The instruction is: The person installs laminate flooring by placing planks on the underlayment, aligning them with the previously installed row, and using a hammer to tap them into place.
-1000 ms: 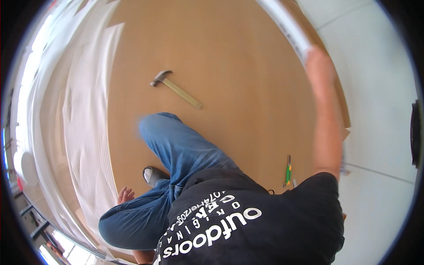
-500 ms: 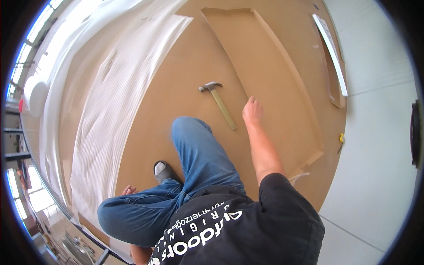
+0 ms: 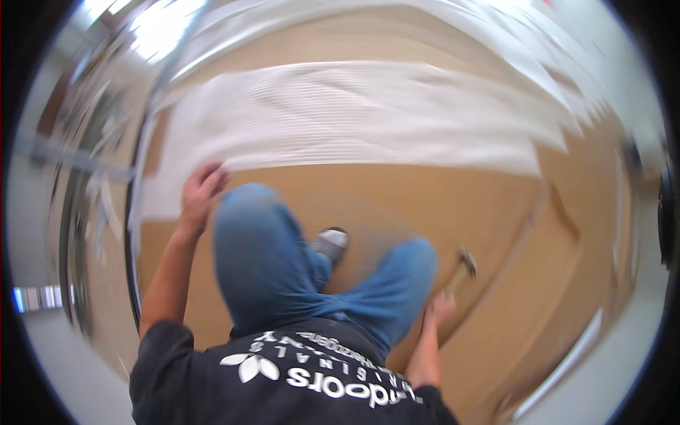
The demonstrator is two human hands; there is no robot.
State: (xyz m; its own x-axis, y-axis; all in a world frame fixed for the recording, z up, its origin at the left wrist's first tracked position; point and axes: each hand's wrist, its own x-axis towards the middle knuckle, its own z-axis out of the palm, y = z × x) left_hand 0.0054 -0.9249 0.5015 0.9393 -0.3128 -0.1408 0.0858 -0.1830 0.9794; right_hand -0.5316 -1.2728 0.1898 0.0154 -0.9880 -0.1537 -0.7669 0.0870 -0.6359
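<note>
— Brown fibreboard sheeting (image 3: 368,198) is covering most of the floor over there, and a long band of white ribbed wrapping sheet (image 3: 354,117) is lying across its far side. Everything is smearing with motion, so I'm only telling you what I can make out.

— Where is the person sitting?

— Right on the brown board, blue-jeaned legs (image 3: 283,276) folding in front, a grey-and-black shoe (image 3: 331,244) poking out between the knees.

— And the hands?

— The left hand (image 3: 200,190) is stretching out at the near edge of the white sheet, fingers curling loosely; I cannot tell whether it is pinching the sheet or only touching it. The right hand (image 3: 440,310) is reaching down beside the right knee, closing around the lower end of a wooden-handled hammer with a dark metal head (image 3: 460,269).

— So where is the hammer lying?

— It is slanting up and away from that hand over the board, head at the far end, just beside the right knee. A raised board strip (image 3: 528,234) is running diagonally past it, further right.
</note>
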